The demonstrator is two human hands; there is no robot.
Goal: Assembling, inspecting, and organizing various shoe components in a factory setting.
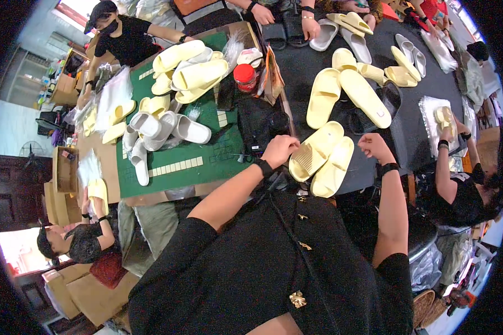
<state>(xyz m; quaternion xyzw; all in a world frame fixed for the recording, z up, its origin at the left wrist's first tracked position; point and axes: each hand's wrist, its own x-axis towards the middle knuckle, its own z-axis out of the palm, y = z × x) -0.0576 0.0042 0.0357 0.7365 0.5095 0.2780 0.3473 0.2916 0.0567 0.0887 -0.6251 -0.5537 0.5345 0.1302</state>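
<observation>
Dark tabletop [299, 89]: pair of yellow slides [316, 152] lay side by side at its near edge. Likely light, soft foam, bendy, slightly slick, hard to damage; best hold probably at the sole sides or under the straps. Left hand [281, 151] and right hand [376, 148] flanked them at that edge, fingers curled, nothing visible inside; couldn't tell if either grip was clenched or released.

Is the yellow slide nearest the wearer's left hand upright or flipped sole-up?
Upright: the yellow slide shows its ribbed strap on top and its footbed facing up, beside the left hand.
</observation>
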